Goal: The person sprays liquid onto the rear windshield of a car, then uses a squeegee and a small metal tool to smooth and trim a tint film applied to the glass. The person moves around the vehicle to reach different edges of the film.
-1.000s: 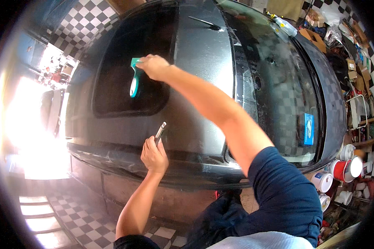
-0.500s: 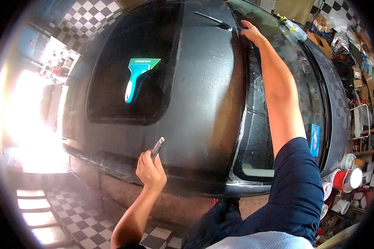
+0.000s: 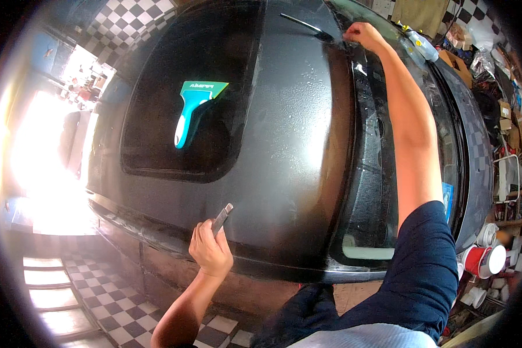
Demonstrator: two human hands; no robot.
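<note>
My left hand (image 3: 210, 249) is wrapped around a slim grey utility knife (image 3: 221, 219), held upright in front of the car's near side. Across the dark car roof (image 3: 284, 133) stretches my right arm. At its end, my right hand (image 3: 365, 38) is closed with fingertips together at the roof edge above the sloping window (image 3: 372, 174), beside the foot of a black rod antenna (image 3: 301, 24). Whatever those fingertips pinch is too small to make out. A teal squeegee (image 3: 187, 113) with a white-tipped handle lies on the glossy black roof panel (image 3: 156, 139). Water droplets dot the roof.
A spray bottle (image 3: 421, 45) lies at the far right of the car. Past my right sleeve, part of a blue packet (image 3: 448, 197) shows. Boxes and a red-and-white bucket (image 3: 482, 261) crowd the right side. Checkered floor (image 3: 119, 301) shows at lower left.
My right hand has moved slightly right, away from the antenna foot, and its fingers have drawn together. My left hand still grips the utility knife. The whole view has shifted a little.
</note>
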